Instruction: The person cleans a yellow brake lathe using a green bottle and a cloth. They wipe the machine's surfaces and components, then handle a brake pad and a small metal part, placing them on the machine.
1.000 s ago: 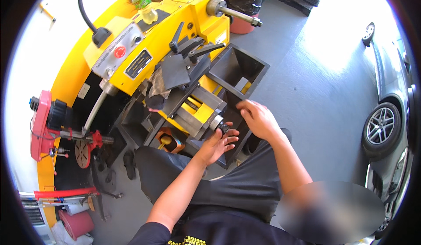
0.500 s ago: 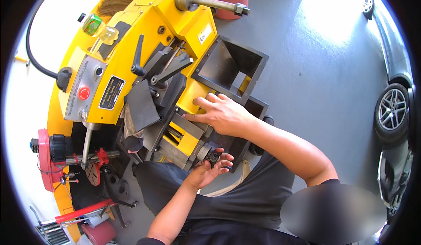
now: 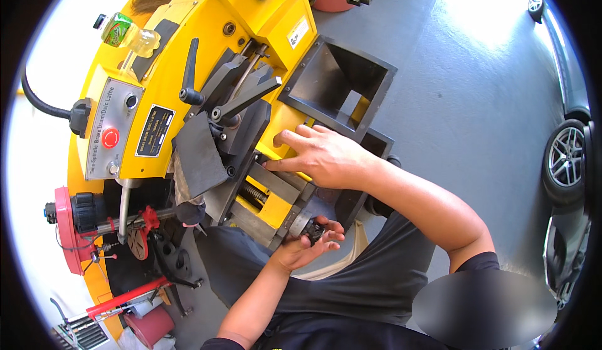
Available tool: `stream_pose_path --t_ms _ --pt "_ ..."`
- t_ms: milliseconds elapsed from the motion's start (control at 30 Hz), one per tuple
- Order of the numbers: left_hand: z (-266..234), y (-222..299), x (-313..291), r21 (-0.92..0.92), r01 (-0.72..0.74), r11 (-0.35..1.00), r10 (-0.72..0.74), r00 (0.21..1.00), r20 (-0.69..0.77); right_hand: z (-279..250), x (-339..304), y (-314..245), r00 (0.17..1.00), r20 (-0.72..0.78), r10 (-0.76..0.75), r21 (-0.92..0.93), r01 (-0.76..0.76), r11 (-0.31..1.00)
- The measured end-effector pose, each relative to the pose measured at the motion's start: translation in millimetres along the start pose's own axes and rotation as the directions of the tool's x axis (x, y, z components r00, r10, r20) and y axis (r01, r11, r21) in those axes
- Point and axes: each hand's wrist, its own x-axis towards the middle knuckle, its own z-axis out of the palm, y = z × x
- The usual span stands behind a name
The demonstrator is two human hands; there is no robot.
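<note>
A yellow brake lathe (image 3: 207,21) stands before me, its cross slide (image 3: 273,184) reaching toward my lap with a threaded screw (image 3: 254,192) visible in the slot. At the slide's near end is a round metal dial with a black knob (image 3: 313,231). My left hand (image 3: 301,250) curls around that knob from below, palm turned up. My right hand (image 3: 323,159) lies over the slide's far end, fingers spread. Its thumb tip touches the slide's corner, and the index finger bends over the yellow bed. Whether anything small lies under the thumb, I cannot tell.
Black clamp levers (image 3: 248,99) and a dark flap (image 3: 199,152) rise left of my right hand. Beyond it sits an open black metal chute (image 3: 342,83). A bottle (image 3: 128,35) stands on the lathe. A red-and-black machine (image 3: 75,224) is at left, a car (image 3: 567,156) at right.
The view has shifted slightly, so the lathe appears a little larger. My left hand's fingers have moved slightly around the knob. My right hand stays at the slide's corner.
</note>
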Motion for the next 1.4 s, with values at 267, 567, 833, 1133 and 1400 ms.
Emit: stream_pose_path --t_ms 267,567,833,1133,1400 --pt "9.4 0.8 -3.7 0.054 -0.023 0.998 0.028 0.995 -0.095 -19.3 3.2 -11.8 0.998 -0.006 0.058 -0.116 -0.058 0.991" --pt "16.0 -6.1 -1.8 0.058 -0.049 0.997 0.054 0.994 -0.096 0.8 8.3 -0.7 0.999 -0.044 0.008 0.014 -0.007 1.000" --pt "11.7 -6.9 -5.3 0.192 -0.065 0.979 0.083 0.992 -0.091 -15.8 4.4 5.8 0.997 -0.079 0.006 -0.058 -0.011 0.998" --pt "13.7 -6.2 3.2 0.215 -0.102 0.971 0.113 0.993 -0.037 -23.3 -1.4 2.0 0.974 -0.161 0.158 0.154 -0.133 0.979" --pt "17.1 -11.6 7.4 0.534 -0.158 0.831 0.249 0.963 -0.102 -45.2 -41.2 -10.1 0.827 0.100 0.553 0.593 -0.496 0.634"
